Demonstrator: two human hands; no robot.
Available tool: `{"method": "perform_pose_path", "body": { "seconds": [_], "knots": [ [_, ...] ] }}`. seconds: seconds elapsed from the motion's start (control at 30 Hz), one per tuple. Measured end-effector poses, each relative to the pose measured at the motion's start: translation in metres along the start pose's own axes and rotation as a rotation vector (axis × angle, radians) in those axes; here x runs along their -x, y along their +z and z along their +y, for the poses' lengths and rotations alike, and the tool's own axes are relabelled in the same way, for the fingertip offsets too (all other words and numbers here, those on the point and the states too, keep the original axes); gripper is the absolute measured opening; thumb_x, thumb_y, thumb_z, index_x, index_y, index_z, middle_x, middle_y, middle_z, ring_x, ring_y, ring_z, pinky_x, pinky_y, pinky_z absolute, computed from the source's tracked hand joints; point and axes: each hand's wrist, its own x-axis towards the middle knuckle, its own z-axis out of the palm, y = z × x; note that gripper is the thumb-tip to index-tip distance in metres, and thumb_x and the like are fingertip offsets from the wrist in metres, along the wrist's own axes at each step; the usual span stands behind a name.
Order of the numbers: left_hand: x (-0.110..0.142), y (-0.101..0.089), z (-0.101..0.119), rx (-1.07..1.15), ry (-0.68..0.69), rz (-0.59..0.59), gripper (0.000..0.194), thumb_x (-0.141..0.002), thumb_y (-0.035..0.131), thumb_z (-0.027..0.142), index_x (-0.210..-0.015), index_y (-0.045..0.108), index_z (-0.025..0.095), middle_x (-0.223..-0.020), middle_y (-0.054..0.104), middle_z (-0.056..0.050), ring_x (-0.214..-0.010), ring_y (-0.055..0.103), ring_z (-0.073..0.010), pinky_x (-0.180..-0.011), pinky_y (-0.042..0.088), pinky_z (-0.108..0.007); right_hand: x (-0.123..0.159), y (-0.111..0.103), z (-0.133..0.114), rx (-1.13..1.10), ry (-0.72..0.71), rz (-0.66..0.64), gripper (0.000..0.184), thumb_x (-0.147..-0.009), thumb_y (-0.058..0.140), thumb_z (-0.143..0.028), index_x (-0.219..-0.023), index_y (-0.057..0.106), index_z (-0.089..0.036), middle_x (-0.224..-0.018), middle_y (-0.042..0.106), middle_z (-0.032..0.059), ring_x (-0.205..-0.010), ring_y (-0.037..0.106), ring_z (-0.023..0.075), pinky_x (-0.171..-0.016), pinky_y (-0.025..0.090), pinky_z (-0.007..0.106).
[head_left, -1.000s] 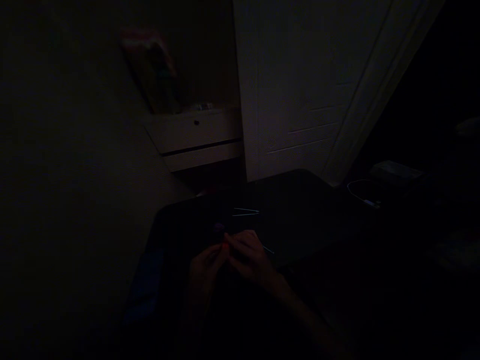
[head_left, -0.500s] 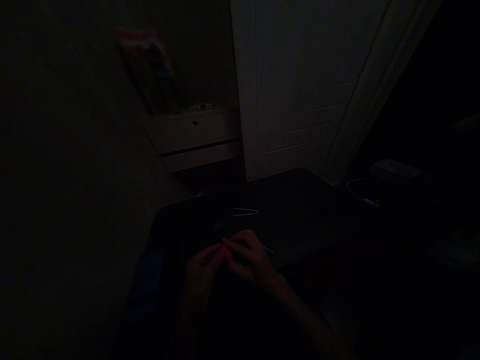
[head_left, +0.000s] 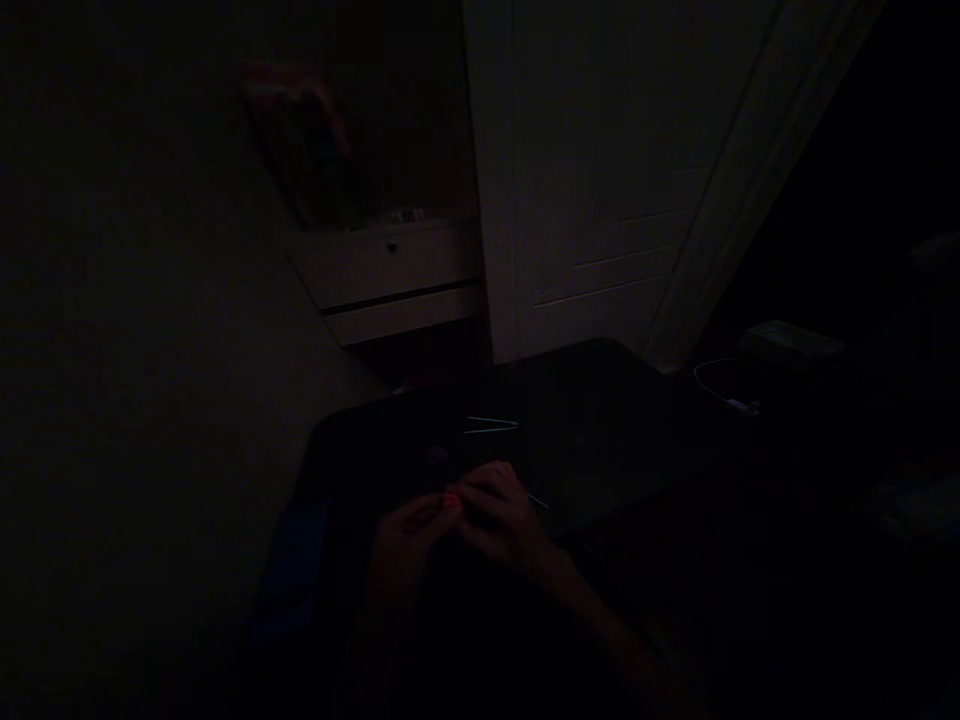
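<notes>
The scene is very dark. My left hand [head_left: 405, 540] and my right hand [head_left: 499, 510] meet over the near part of a dark table [head_left: 585, 420]. Between their fingertips is a small bright red piece [head_left: 451, 500]; its kind is too dim to make out. Both hands are closed in a pinch on it. Just beyond them lies a small purplish thing [head_left: 437, 455]. Farther back, two thin pale sticks [head_left: 491, 424] form a narrow V on the tabletop. Another thin stick [head_left: 538, 501] pokes out beside my right hand, partly hidden by it.
A blue object [head_left: 296, 550] is at the table's left edge. Behind the table stand a drawer unit [head_left: 397, 265] and a pale panelled door [head_left: 585, 180]. To the right are a white cable [head_left: 709, 375] and a box [head_left: 791, 342].
The fingers have shifted slightly around the red piece, and more of it shows now. The hands stay in nearly the same place; the sticks have not moved.
</notes>
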Motion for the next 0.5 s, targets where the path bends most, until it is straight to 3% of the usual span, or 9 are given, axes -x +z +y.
{"method": "perform_pose_path", "body": {
  "seconds": [0.3, 0.5],
  "knots": [
    [-0.0028, -0.0036, -0.0093, -0.009, 0.025, -0.024, 0.033, -0.059, 0.096, 0.038, -0.079, 0.085, 0.014, -0.083, 0.083, -0.010, -0.076, 0.074, -0.0192, -0.070, 0.057, -0.025, -0.0011, 0.0018, 0.0018, 0.030, -0.003, 0.007, 0.032, -0.097, 0.072, -0.025, -0.129, 0.067, -0.026, -0.115, 0.073, 0.0082, -0.106, 0.065, 0.0257, -0.091, 0.049, 0.045],
    [-0.0011, 0.0015, -0.0015, -0.008, 0.034, 0.057, 0.037, -0.051, 0.097, 0.039, -0.077, 0.085, 0.014, -0.082, 0.083, -0.010, -0.077, 0.075, -0.0228, -0.073, 0.059, -0.029, 0.0008, 0.0021, 0.0033, 0.017, -0.016, -0.016, 0.031, -0.096, 0.074, -0.027, -0.126, 0.068, -0.027, -0.113, 0.074, 0.0070, -0.105, 0.067, 0.0258, -0.092, 0.049, 0.046]
  ]
}}
